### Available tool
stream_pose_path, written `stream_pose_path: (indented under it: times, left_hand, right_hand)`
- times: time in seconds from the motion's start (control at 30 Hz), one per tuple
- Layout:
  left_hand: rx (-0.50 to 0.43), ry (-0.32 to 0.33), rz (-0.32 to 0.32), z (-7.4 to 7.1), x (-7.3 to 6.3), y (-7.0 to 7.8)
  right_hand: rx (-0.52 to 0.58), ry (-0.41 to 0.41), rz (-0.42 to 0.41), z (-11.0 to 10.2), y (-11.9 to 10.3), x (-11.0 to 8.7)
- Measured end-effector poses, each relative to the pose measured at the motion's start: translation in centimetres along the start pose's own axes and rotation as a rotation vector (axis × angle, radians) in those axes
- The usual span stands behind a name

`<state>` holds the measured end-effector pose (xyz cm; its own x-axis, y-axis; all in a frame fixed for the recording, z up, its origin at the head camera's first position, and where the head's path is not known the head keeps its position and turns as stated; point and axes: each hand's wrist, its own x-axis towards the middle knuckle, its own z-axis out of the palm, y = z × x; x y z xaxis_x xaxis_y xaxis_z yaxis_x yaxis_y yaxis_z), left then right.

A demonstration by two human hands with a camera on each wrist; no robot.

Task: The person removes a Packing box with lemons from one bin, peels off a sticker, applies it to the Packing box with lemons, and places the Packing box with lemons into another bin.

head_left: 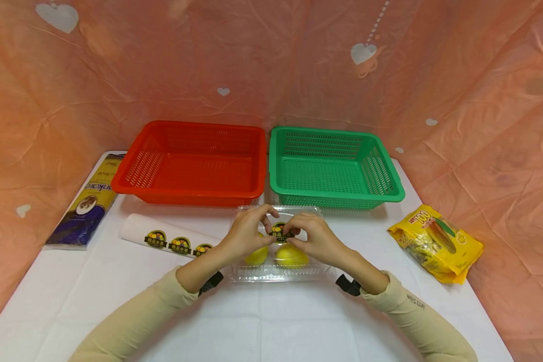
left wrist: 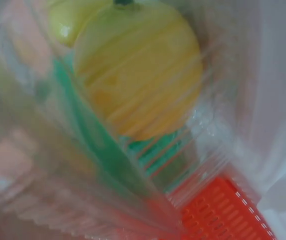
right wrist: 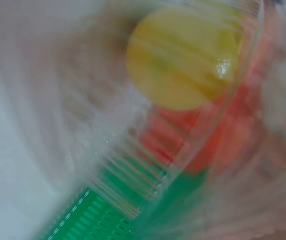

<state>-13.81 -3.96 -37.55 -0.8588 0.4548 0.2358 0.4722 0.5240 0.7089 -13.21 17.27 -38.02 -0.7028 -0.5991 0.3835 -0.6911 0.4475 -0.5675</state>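
Note:
A clear plastic clamshell box point(head_left: 271, 274) lies in front of me, its lid over yellow fruits point(head_left: 292, 255). Over the lid is a round black-and-yellow fruit label point(head_left: 279, 232). My left hand point(head_left: 249, 232) holds the label's left edge between curled forefinger and thumb. From the other side, my right hand point(head_left: 315, 236) pinches its right edge, fingertips close over the lid. In the left wrist view, a large yellow fruit point(left wrist: 143, 70) shows through blurred ribbed plastic. The right wrist view has another yellow fruit point(right wrist: 182, 60) behind the box wall; neither wrist view shows the label.
Behind the box stand a red basket point(head_left: 190, 198) and a green basket point(head_left: 339, 196). Left of the box lies a white sheet of matching labels point(head_left: 136, 229), with a blue-and-gold packet point(head_left: 83, 211) farther left. A yellow snack bag point(head_left: 436, 244) lies at the right.

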Motion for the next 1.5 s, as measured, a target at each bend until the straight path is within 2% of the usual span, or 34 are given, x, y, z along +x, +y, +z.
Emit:
stream_pose_path:
  times: [0.17,0.43,0.73,0.83,0.97,1.07,1.23,1.37,1.5]
  left_hand:
    - [0.028,0.035,-0.001,0.5,-0.1,0.0]
    - [0.016,0.048,-0.001,0.7,-0.2,0.0]
    - [0.048,0.084,0.010,0.8,-0.3,-0.1]
    - [0.102,0.101,0.029,0.8,-0.3,-0.3]
    - [0.221,0.117,0.055,0.7,-0.3,-0.7]
    - [0.291,0.086,0.057,0.6,-0.4,-1.1]
    - [0.390,0.016,0.061,0.5,-0.4,-1.6]
    - [0.441,0.005,0.069,0.7,-0.2,-1.8]
    - [0.476,0.011,0.060,0.9,-0.1,-1.9]
  right_hand:
    - [0.028,0.008,0.023,0.3,0.0,0.0]
    - [0.026,0.028,0.098,0.6,-0.4,0.1]
    - [-0.002,0.080,0.091,0.8,0.0,0.1]
    - [-0.083,0.106,0.097,1.0,0.1,0.1]
    - [-0.244,0.110,0.154,1.0,0.3,0.0]
    - [-0.319,0.072,0.222,0.8,0.4,-0.1]
    - [-0.299,0.018,0.292,0.7,0.8,0.0]
    - [-0.265,0.023,0.308,0.8,1.0,0.1]
    - [-0.287,0.021,0.312,1.0,1.1,0.2]
